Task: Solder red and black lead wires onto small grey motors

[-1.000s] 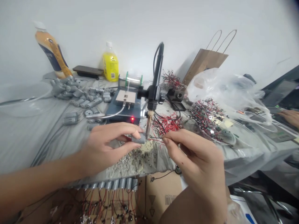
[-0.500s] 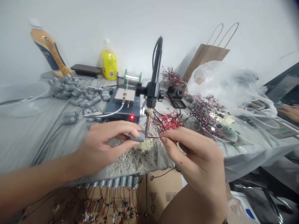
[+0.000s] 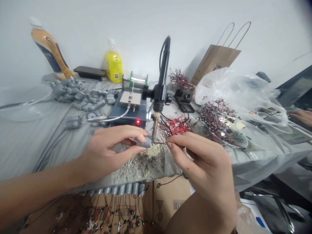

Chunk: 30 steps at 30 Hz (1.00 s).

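Note:
My left hand (image 3: 117,146) pinches a small grey cylindrical motor (image 3: 144,142) between thumb and fingers. Its right end is at the tip of a soldering iron (image 3: 154,130), which is clamped tip-down in a stand. From the right, my right hand (image 3: 197,159) holds a thin dark wire (image 3: 161,143) in a fingertip pinch, the wire's end meeting the motor beside the iron tip. Whether iron, wire and motor all touch is too small to tell. Behind them is a blue soldering machine (image 3: 126,120) with a lit red lamp and a solder spool (image 3: 138,80).
Loose grey motors (image 3: 70,92) are heaped at the left. Red wires (image 3: 176,125) and mixed wire bundles (image 3: 216,117) lie right of the iron. Wired motors (image 3: 122,189) line a cardboard box (image 3: 170,195) below the table edge. Another person's hand (image 3: 302,117) is at far right.
Both hands keep almost the same pose, motor and wire still at the iron tip. The plastic bag at the right has shifted and sunk a little, baring a dark object behind it.

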Available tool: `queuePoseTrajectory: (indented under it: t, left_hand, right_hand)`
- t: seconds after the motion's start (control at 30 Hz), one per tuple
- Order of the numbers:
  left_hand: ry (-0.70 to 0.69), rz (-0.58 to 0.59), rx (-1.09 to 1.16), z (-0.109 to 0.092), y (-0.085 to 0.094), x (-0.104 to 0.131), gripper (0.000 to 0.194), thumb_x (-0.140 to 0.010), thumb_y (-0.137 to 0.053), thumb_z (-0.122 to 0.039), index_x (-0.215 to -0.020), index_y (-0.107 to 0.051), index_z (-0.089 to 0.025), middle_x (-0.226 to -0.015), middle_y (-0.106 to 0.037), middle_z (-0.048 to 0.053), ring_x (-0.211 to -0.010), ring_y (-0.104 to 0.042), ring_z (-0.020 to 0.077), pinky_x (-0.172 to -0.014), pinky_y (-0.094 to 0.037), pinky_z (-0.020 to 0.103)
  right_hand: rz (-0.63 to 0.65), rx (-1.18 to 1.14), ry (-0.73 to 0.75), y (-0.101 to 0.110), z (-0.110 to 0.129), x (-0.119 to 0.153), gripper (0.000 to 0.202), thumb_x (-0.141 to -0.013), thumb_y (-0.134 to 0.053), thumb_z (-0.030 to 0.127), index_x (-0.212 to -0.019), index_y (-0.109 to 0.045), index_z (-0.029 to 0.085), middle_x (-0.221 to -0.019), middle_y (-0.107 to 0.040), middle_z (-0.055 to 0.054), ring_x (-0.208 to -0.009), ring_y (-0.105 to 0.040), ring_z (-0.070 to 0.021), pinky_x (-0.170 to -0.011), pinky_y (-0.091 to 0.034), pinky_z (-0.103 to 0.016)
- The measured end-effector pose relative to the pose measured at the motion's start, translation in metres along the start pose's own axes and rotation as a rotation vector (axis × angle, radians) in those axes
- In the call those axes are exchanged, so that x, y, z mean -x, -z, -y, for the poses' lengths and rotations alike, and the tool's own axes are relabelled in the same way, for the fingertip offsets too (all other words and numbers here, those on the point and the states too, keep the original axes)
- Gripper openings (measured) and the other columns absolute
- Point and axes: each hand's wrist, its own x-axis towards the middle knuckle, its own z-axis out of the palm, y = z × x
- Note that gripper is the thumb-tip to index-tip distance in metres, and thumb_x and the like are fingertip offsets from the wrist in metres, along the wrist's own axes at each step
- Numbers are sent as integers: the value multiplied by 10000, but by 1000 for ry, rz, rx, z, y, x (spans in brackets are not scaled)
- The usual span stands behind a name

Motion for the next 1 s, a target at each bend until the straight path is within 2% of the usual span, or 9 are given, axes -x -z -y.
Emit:
queuePoseTrajectory:
  t: [0.27, 0.6, 1.0]
  left_hand:
    - [6, 11, 2, 0, 1, 0, 156, -953, -782, -184, -1051, -747, -301, -1112, -819, -23, -927, -803, 190, -719, -743, 307]
    - [-2, 19, -23, 1, 1, 0, 152, -953, -793, -181, -1051, -740, -285, -1122, -817, -25, -936, -799, 170, -745, -726, 268]
    - [-1, 17, -22, 3, 2, 2, 180, -948, -782, -174, -1068, -740, -302, -1130, -815, -32, -942, -801, 179, -728, -728, 296]
  right_hand:
    - [-5, -4, -6, -1, -1, -1, 139, -988, -662, 125, -891, -741, 185, -747, -647, 54, -652, -540, -43, -607, -403, -178]
    - [10, -2, -16, -1, 0, 0, 151, -983, -658, 111, -871, -732, 179, -744, -643, 49, -657, -543, -51, -609, -405, -187]
    - [23, -6, -15, -2, 0, -1, 151, -991, -659, 119, -879, -736, 184, -749, -645, 41, -653, -537, -63, -602, -404, -203]
